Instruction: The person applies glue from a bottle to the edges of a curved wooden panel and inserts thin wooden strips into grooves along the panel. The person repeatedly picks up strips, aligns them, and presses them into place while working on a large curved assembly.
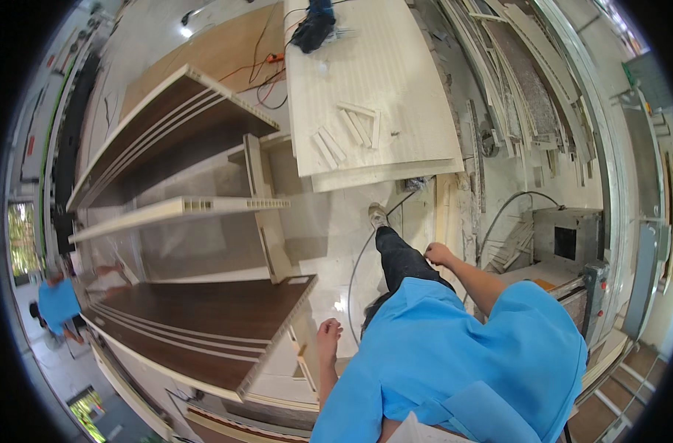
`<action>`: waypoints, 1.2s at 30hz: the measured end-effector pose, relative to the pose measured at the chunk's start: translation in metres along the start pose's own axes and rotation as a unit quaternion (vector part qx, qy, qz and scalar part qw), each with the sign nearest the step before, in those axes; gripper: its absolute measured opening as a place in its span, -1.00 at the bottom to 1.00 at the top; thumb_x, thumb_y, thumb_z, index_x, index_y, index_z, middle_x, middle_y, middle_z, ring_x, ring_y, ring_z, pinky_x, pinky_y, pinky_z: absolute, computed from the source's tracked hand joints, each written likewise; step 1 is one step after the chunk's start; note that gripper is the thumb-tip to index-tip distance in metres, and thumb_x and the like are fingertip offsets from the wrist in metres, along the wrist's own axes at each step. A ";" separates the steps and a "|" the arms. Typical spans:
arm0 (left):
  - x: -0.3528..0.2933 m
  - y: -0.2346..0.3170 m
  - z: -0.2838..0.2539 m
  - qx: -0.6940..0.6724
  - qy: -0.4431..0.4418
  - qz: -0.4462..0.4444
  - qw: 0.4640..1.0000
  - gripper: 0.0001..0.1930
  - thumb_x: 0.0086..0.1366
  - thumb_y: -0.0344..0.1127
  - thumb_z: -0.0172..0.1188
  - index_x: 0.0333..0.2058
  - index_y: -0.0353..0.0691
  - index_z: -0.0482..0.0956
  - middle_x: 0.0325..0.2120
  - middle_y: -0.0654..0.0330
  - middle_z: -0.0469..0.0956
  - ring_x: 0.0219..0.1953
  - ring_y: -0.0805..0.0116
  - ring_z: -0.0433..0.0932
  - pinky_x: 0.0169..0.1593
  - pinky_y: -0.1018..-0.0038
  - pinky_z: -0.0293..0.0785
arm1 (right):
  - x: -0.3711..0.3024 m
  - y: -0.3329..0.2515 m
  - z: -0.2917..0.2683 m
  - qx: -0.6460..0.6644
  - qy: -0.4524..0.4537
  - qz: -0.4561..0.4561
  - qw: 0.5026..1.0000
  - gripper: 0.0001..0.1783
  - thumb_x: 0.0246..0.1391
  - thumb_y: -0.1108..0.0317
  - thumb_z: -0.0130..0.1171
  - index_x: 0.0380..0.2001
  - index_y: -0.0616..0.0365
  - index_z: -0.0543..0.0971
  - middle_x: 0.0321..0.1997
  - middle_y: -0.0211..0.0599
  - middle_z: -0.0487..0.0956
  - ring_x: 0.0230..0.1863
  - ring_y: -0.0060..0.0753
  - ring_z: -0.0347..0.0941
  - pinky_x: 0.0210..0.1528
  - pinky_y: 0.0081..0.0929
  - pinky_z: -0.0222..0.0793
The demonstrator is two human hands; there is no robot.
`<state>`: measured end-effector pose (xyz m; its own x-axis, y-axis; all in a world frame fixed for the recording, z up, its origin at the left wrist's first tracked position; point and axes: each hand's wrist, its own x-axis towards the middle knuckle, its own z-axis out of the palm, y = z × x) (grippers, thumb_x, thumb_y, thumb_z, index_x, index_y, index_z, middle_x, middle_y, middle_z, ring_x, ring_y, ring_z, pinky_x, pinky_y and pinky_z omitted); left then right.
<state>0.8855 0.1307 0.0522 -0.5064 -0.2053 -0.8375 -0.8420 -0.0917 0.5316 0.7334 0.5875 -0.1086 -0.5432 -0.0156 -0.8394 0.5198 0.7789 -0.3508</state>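
- At the left hand's [329, 340] nine o'clock lies the white-striped brown panel [196, 304]; fingers half-curled, apparently empty.
- Right hand [440, 255]: fingers folded, contents unclear.
- Seemingly mid-step; gripping calls for closer reach.

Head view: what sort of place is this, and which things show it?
Probably a woodworking or panel workshop: dark striped panels, short strips on a pale board, and long strips heaped at the right.
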 end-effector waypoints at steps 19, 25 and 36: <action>0.282 0.190 0.098 0.075 -0.078 0.098 0.989 -0.66 0.48 -0.36 0.35 0.15 -0.34 0.62 -0.15 0.17 0.73 -0.09 0.44 0.69 0.10 0.50 0.57 | 0.469 -0.415 -0.283 0.144 0.297 -0.155 0.931 0.12 0.12 -0.20 0.46 0.49 0.33 0.25 0.38 0.29 0.50 0.38 0.23 0.48 0.36 -0.06 0.44; 0.360 0.204 0.092 -0.022 -0.009 0.085 0.996 -0.71 0.49 -0.45 0.28 0.12 -0.39 0.61 -0.11 0.08 0.73 -0.01 0.36 0.69 0.15 0.43 0.61 | 0.627 -0.507 -0.341 0.141 0.445 -0.176 0.867 0.09 0.01 -0.12 0.55 0.49 0.11 0.29 0.40 0.26 0.47 0.38 0.22 0.47 0.37 -0.02 0.45; 0.431 0.370 0.149 0.245 -0.022 0.379 0.892 -0.21 0.31 -0.33 0.47 0.43 -0.34 0.29 0.27 -0.09 0.50 0.29 -0.01 0.51 0.34 0.11 0.42 | 0.383 -0.456 -0.186 0.132 0.309 -0.239 0.911 -0.27 0.08 -0.14 0.46 0.20 0.03 0.53 0.14 -0.07 0.62 0.13 0.13 0.62 0.15 0.06 0.56</action>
<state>0.3282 0.1537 -0.1308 -0.9627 0.0122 -0.2705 -0.2291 0.4958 0.8377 0.1657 0.3427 -0.1931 -0.9741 0.1053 -0.1999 0.2227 0.5972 -0.7706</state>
